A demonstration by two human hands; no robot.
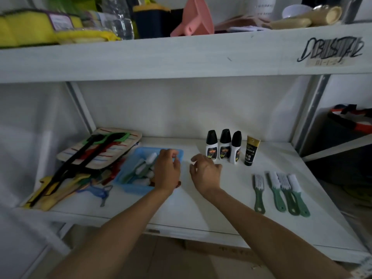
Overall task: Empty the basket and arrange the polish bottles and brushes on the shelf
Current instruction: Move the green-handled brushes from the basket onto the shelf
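A blue plastic basket (128, 168) sits on the white shelf (181, 208), left of centre, with several green-and-white brushes (145, 164) inside. My left hand (167, 170) hovers over the basket's right end, fingers loosely curled, holding nothing I can see. My right hand (205, 172) hangs just right of the basket with relaxed fingers, empty. Three white polish bottles with black caps (223, 147) stand in a row at the back, beside a black-and-gold tube (250, 151). Several green-handled brushes (281, 192) lie side by side at the right front.
A pile of striped mats, black long-handled tools and colourful utensils (84, 158) crowds the shelf's left end. A blue peeler (100, 191) lies in front of the basket. The upper shelf (181, 55) overhangs, loaded with sponges and containers. Bare shelf surface lies between the basket and the laid-out brushes.
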